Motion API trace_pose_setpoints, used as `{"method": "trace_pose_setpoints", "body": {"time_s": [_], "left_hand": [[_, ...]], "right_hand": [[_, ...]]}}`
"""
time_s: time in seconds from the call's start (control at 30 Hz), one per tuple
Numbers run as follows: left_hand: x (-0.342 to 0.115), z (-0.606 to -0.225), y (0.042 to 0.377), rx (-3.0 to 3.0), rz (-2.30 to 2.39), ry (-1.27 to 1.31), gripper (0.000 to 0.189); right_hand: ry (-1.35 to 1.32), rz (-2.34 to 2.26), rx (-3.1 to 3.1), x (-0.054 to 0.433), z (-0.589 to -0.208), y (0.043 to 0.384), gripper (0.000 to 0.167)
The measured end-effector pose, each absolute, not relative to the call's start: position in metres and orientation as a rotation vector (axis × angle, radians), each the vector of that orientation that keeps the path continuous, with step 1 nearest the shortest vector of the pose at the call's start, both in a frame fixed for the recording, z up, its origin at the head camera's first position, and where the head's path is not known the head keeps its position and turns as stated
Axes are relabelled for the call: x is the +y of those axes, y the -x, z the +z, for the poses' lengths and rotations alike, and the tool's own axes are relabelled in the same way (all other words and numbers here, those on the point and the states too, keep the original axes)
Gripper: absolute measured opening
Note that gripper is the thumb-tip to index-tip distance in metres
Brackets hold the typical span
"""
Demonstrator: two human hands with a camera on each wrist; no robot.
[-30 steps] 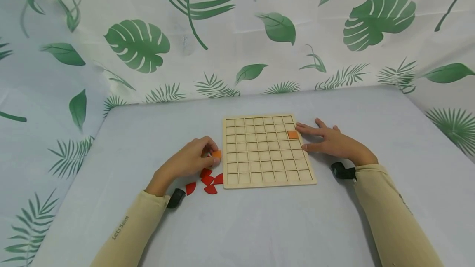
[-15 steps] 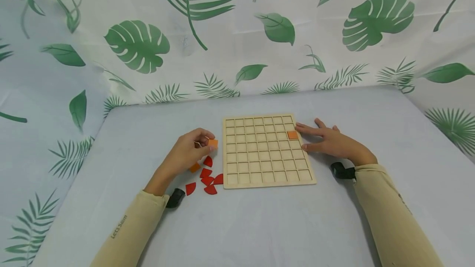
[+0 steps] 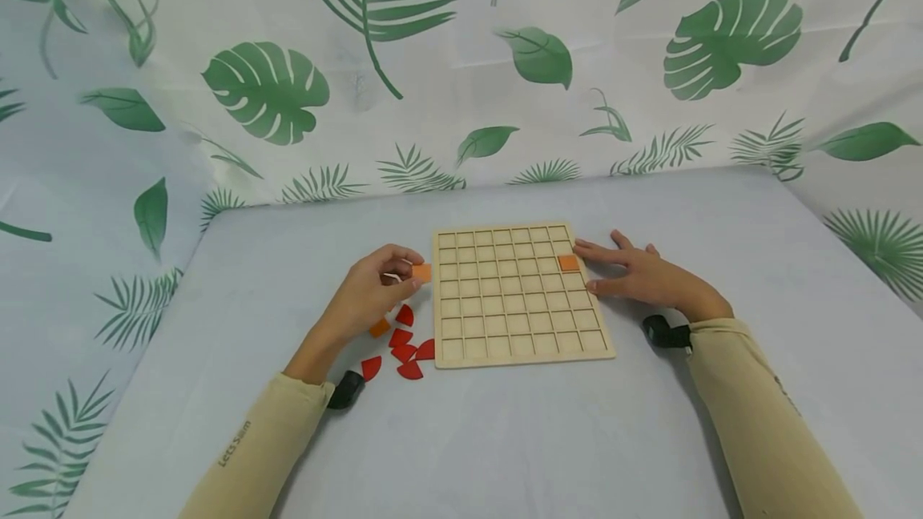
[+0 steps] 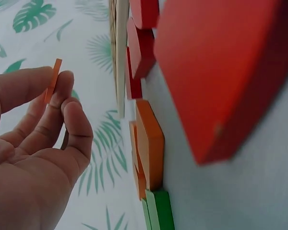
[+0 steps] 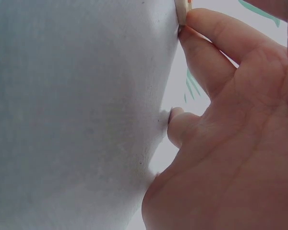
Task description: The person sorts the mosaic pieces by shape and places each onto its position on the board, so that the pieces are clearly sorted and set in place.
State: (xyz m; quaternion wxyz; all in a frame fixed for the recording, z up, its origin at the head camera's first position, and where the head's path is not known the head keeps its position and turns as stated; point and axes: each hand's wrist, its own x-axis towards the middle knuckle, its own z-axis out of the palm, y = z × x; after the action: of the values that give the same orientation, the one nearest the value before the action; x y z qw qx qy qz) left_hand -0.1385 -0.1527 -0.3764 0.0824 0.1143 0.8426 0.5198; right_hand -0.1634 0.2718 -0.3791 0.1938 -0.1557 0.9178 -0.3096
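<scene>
Well, my left hand pinches an orange square near the board. My right hand touches the board's other side, fingers spread out.

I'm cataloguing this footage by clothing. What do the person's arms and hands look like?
Both arms wear long beige sleeves. The left sleeve bears dark lettering beginning "Lets"; the right sleeve has dark marks too small to read. Small black devices sit by both wrists. The left hand and right hand are ungloved.
</scene>
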Motion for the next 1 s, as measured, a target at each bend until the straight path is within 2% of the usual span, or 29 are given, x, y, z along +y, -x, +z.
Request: {"method": "trace_pose_setpoints", "body": {"time_s": [0.27,0.6,1.0], "left_hand": [[-0.149,-0.371,0.139,2.444,1.625,-0.41,0.03],[-0.148,-0.357,0.143,2.384,1.765,-0.376,0.031],[-0.125,-0.335,0.151,2.36,1.875,-0.476,0.028]], "right_hand": [[0.434,-0.879,2.569,0.272,-0.376,0.162,0.078],[0.436,-0.862,2.583,0.271,-0.378,0.163,0.078],[0.408,-0.845,2.592,0.27,-0.379,0.162,0.078]]}}
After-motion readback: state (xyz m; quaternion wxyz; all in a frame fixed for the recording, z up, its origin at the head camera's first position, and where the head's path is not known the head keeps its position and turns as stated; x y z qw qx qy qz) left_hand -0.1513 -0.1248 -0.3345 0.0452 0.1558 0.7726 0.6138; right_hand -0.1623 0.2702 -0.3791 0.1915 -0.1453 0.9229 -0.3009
